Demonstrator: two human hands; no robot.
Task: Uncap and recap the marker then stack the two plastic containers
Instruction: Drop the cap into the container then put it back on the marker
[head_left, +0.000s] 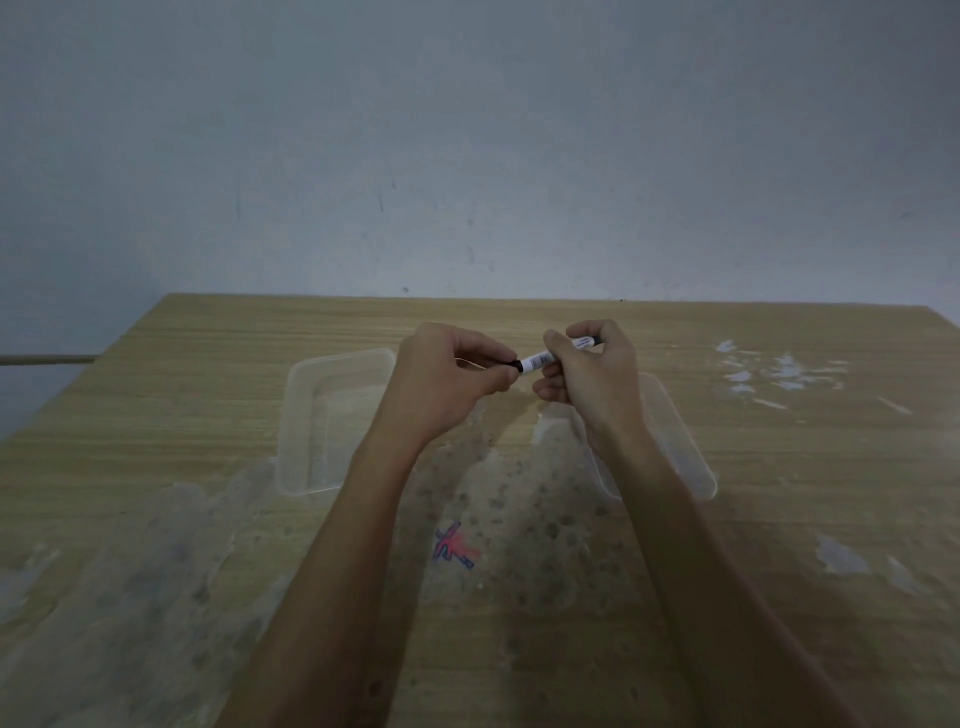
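Note:
Both hands hold a white marker (540, 358) level above the table, between the two containers. My right hand (589, 371) grips its white barrel. My left hand (447, 382) pinches the black cap end (511, 364), which sits against the barrel. A clear plastic container (311, 415) rests open on the table under my left wrist. A second clear container (680, 441) lies to the right, largely hidden by my right forearm.
The wooden table (208, 364) carries cloudy residue patches near the front and at the right, plus a red and blue scribble (454, 545) between my forearms. A grey wall rises right behind the table's far edge.

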